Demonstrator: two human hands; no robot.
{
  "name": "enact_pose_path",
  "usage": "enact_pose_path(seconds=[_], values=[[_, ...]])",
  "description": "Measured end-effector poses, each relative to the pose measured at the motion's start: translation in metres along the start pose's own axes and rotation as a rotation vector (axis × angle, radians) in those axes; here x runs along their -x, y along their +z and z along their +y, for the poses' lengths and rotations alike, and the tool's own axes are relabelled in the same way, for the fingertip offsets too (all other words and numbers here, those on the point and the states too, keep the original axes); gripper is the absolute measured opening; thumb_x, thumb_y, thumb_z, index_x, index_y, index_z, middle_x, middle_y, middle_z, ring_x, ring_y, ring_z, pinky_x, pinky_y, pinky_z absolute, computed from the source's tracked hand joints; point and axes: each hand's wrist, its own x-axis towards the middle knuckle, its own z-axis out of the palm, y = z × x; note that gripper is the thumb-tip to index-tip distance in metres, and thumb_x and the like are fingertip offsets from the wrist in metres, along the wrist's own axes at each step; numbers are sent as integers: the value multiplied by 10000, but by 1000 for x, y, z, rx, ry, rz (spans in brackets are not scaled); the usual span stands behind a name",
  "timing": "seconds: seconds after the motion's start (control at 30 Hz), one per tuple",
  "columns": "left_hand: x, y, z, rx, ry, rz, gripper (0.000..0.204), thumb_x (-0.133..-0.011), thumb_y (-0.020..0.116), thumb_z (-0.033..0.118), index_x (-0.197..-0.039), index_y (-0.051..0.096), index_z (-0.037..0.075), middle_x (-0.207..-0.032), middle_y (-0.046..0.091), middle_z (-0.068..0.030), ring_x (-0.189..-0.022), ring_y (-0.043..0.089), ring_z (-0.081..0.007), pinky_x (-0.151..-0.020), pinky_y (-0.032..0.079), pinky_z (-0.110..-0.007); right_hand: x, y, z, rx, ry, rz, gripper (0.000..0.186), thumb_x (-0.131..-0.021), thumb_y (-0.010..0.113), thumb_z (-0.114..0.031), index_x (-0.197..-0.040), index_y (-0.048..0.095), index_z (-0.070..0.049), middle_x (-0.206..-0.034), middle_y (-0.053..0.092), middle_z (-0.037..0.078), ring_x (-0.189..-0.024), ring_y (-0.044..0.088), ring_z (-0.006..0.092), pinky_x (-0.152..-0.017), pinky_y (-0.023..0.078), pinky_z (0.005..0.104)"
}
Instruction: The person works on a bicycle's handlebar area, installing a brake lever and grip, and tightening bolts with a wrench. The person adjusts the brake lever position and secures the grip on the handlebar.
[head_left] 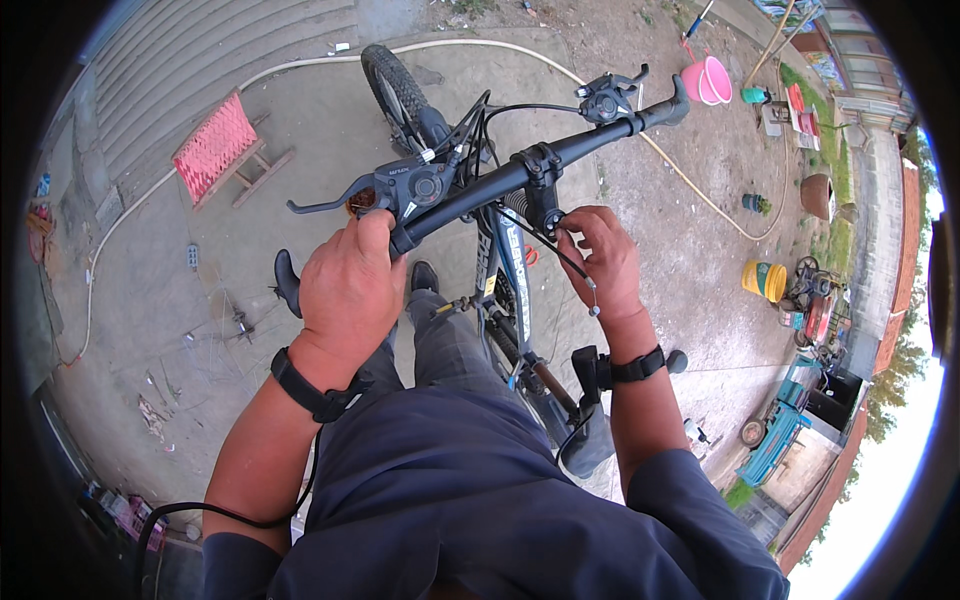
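Note:
A bicycle stands before me, its black handlebar (480,190) running from lower left to upper right. My left hand (350,275) is closed round the left end of the bar, and a black bar end (287,283) sticks out past it. Beside the thumb sits a black shifter with brake lever (420,187). My right hand (605,255) is closed, thumb and fingers pinching at a thin black cable (570,262) by the stem (545,205). A small metal end (594,311) hangs from that cable below the fingers. Another shifter (606,100) sits on the bar's far right.
The front wheel (392,85) points away at upper left. A pink woven stool (217,147) stands at left, near a pale hose (130,215). To the right are a pink bucket (707,80), a yellow bucket (763,281) and a blue cart (780,425).

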Motion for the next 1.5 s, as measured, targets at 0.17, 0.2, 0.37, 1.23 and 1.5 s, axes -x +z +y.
enact_pose_path(seconds=[0.17, 0.2, 0.37, 1.23, 1.5], values=[[0, 0, 1, -6, 2, -3, 486, -747, 799, 65, -1135, 506, 69, -911, 636, -135, -820, 657, -350, -699, 517, -452, -5, -6, 3, 141, -136, -28, 192, -810, 781, -33, -955, 667, -88, -962, 689, 70, -791, 698, 264, -674, 570, 345], [0, -1, 1, -5, 1, -5, 487, -746, 799, 65, -1135, 506, 69, -911, 635, -135, -820, 656, -350, -699, 517, -452, -4, -6, 2, 140, -121, -19, 184, -814, 779, -35, -947, 663, -85, -965, 689, 70, -782, 698, 260, -667, 570, 343], [0, 0, 0, -12, -7, -20, 491, -746, 799, 66, -1140, 506, 67, -911, 634, -135, -822, 654, -349, -704, 518, -450, 2, 5, -1, 82, 23, 23, 151, -833, 760, -42, -922, 641, -65, -977, 686, 72, -744, 696, 234, -616, 570, 328], [1, 0, 0, 8, 11, -6, 471, -756, 795, 75, -1139, 520, 68, -928, 652, -137, -833, 664, -353, -709, 519, -454, 17, 15, -11, -221, 171, 133, 159, -875, 710, 23, -1012, 661, -39, -1074, 644, 96, -876, 685, 208, -706, 585, 316], [1, -2, -2, 8, 28, -3, 482, -756, 797, 76, -1147, 517, 65, -917, 648, -142, -816, 663, -356, -701, 519, -455, 7, 3, -1, 43, -1, 24, 164, -845, 745, 10, -973, 658, -42, -1004, 663, 110, -835, 695, 255, -680, 593, 341]])
